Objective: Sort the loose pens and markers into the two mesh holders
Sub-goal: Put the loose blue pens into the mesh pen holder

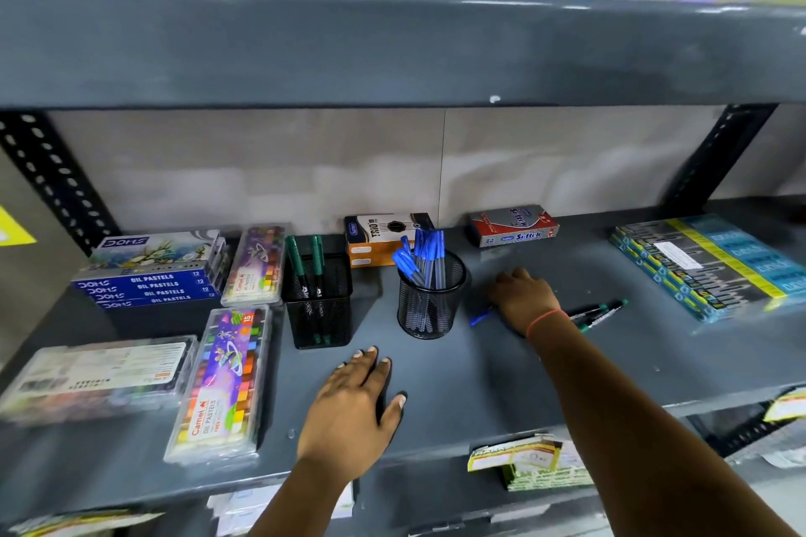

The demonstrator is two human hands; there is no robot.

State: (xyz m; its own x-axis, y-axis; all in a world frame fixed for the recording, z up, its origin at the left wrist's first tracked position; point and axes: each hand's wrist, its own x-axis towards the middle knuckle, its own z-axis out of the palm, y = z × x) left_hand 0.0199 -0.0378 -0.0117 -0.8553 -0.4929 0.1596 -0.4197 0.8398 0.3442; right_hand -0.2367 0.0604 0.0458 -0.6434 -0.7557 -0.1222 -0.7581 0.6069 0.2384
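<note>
A square black mesh holder [318, 305] holds green markers. To its right, a round black mesh holder [429, 301] is full of blue pens. My right hand [523, 296] lies palm down on the shelf just right of the round holder. Its fingers curl over one end of a loose blue pen [479, 317], and the other end pokes out to the left. Loose green-capped markers [599, 313] lie on the shelf behind my right wrist. My left hand [353, 401] rests flat on the shelf in front of the holders, fingers spread, holding nothing.
Oil pastel boxes [152, 270] and clear crayon cases [222, 384] fill the shelf's left side. An orange pen box [375, 240] and a red pen box [514, 227] stand at the back. Stacked packs [706, 266] lie at the right. The upper shelf [392, 48] overhangs.
</note>
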